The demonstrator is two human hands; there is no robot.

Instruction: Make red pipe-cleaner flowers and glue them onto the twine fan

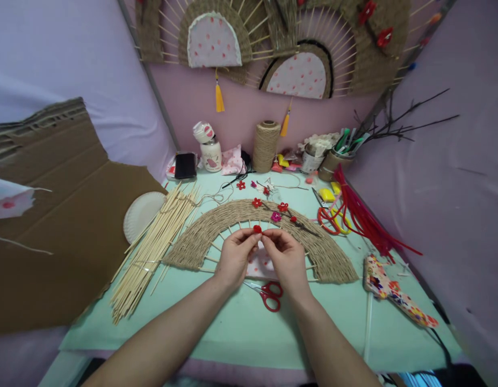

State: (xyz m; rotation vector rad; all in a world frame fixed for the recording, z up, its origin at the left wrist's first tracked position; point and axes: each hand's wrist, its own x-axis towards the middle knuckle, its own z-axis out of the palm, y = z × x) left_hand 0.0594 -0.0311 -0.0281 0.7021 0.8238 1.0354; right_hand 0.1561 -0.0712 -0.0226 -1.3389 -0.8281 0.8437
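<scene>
Both of my hands meet over the middle of a twine-woven fan (216, 220) that lies on the table. Between the fingertips of my left hand (237, 255) and my right hand (286, 258) is a small red flower (257, 229), pinched from both sides. Behind it, a dark twig (307, 228) lies across the weave, with red flowers (283, 207) and a magenta flower (276, 216) along it. My wrists partly cover the fan's white, red-dotted centre (260, 264). Red-handled scissors (271, 295) rest just below my hands.
Thin wooden sticks (148, 263) lie in a bundle on the left, near a white plate (142, 215) and large cardboard (63, 231). To the right are a flower-patterned glue gun (394, 293), red pipe cleaners (357, 215) and more scissors (333, 220). A twine spool (266, 146) stands behind.
</scene>
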